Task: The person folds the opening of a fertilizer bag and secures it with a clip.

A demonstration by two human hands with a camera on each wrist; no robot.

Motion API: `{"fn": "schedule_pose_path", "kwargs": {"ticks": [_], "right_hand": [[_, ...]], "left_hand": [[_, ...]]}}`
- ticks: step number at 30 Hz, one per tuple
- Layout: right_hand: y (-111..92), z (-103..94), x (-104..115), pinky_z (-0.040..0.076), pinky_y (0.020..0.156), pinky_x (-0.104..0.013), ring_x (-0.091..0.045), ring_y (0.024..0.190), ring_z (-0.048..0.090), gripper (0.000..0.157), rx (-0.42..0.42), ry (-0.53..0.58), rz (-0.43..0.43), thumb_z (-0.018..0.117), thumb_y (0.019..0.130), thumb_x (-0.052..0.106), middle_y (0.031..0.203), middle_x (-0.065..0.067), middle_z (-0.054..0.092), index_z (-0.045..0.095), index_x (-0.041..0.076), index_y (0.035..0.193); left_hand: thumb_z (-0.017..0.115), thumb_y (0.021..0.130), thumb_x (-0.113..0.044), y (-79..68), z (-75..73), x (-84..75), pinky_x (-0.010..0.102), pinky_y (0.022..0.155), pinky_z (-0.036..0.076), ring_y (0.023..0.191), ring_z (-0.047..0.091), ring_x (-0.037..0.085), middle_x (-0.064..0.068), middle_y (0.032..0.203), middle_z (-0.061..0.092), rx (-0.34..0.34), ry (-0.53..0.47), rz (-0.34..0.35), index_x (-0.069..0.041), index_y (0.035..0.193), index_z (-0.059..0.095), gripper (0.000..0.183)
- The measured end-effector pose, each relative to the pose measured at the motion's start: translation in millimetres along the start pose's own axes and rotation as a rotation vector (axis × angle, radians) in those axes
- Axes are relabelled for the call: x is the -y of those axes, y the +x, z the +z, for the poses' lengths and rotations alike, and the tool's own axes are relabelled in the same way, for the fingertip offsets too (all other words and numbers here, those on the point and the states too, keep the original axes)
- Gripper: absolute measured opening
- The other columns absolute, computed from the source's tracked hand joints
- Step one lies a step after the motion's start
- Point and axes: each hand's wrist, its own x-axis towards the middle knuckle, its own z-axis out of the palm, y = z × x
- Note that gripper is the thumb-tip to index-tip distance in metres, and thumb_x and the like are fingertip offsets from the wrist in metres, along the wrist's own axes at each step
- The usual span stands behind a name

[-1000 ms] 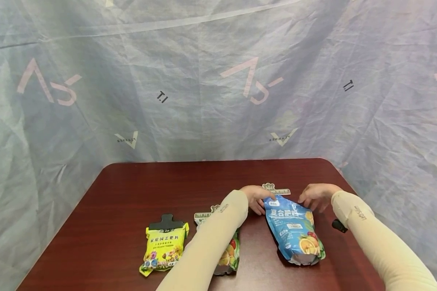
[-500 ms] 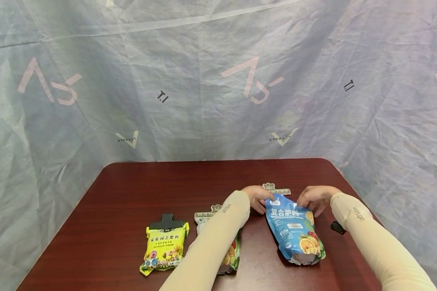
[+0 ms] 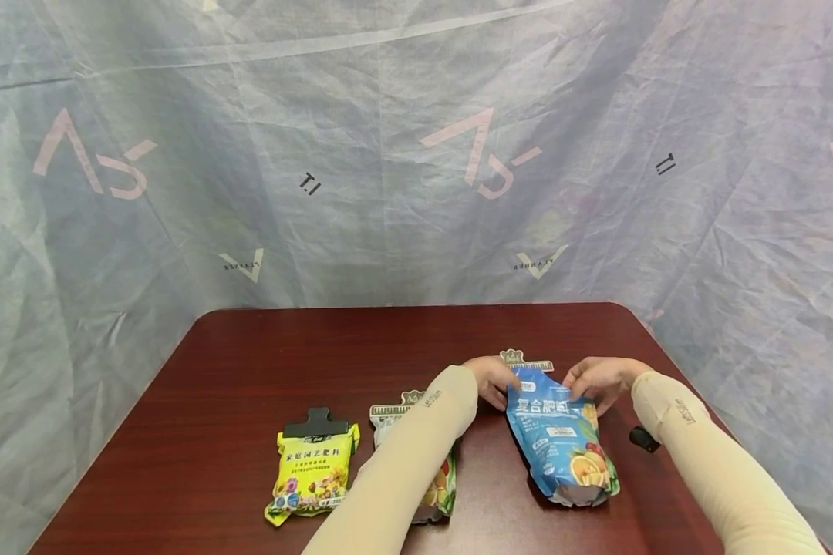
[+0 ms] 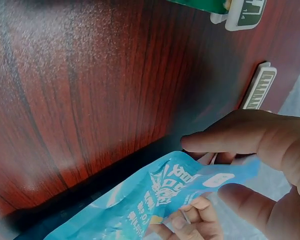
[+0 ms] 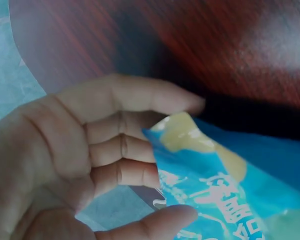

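A blue fertilizer pouch point(image 3: 558, 439) with printed fruit leans upright or tilted on the table; I cannot tell which. My left hand point(image 3: 491, 379) pinches its upper left corner, the thumb on the printed front in the left wrist view. On the opposite side, my right hand point(image 3: 605, 379) pinches the upper right edge, thumb in front and fingers behind. Just beyond the pouch's top lies a pale clip point(image 3: 525, 362) with a ruler-like pattern, its lower part hidden by the pouch. In the left wrist view this clip point(image 4: 260, 87) is apart from the pouch.
A yellow fertilizer bag point(image 3: 314, 472) with a black clip point(image 3: 316, 423) lies at left. Beside it, a clipped fruit-printed pouch point(image 3: 440, 493) is partly hidden under my left forearm. The dark red table point(image 3: 361, 347) meets a grey cloth backdrop point(image 3: 389, 231).
Both hands keep to the pouch's upper corners. My right hand has shifted slightly left and down, and the pouch's top edge has changed shape a little.
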Motion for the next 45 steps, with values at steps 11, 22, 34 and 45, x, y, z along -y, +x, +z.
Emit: {"fn": "schedule_pose_path", "kwargs": {"ticks": [11, 22, 34, 45], "right_hand": [[5.0, -3.6, -9.5, 0.052, 0.067, -0.042, -0.025, 0.077, 0.061, 0.019, 0.034, 0.042, -0.060, 0.063, 0.082, 0.005, 0.090, -0.014, 0.064, 0.059, -0.002, 0.100], [9.5, -10.6, -11.1, 0.053, 0.066, -0.042, -0.024, 0.076, 0.062, 0.010, 0.120, 0.076, -0.150, 0.060, 0.085, 0.005, 0.086, -0.012, 0.066, 0.063, -0.003, 0.091], [8.3, -14.5, -1.8, 0.053, 0.069, -0.043, -0.025, 0.077, 0.063, 0.008, 0.136, 0.084, -0.190, 0.060, 0.086, 0.005, 0.087, -0.014, 0.066, 0.063, -0.002, 0.087], [-3.6, -20.0, 12.1, 0.053, 0.066, -0.037, -0.019, 0.073, 0.062, 0.009, 0.249, 0.073, -0.240, 0.054, 0.088, 0.000, 0.084, -0.009, 0.067, 0.062, -0.004, 0.090]], "left_hand": [[0.056, 0.088, 0.001, -0.5, 0.5, -1.1, 0.044, 0.081, 0.049, 0.101, 0.057, 0.037, 0.026, 0.122, 0.050, 0.009, 0.104, 0.037, 0.006, 0.133, 0.040, 0.048], [0.058, 0.087, 0.001, 1.6, -6.3, -0.7, 0.042, 0.073, 0.052, 0.086, 0.062, 0.034, 0.019, 0.120, 0.051, 0.020, 0.183, 0.084, 0.001, 0.139, 0.032, 0.058], [0.059, 0.086, 0.002, -8.0, -17.0, -6.0, 0.042, 0.069, 0.053, 0.077, 0.063, 0.032, 0.019, 0.100, 0.057, 0.053, 0.210, 0.118, 0.002, 0.141, 0.028, 0.063], [0.060, 0.085, 0.002, -15.4, -22.2, -12.8, 0.044, 0.071, 0.053, 0.063, 0.061, 0.027, 0.019, 0.084, 0.061, 0.096, 0.204, 0.117, 0.001, 0.141, 0.028, 0.065]]}}
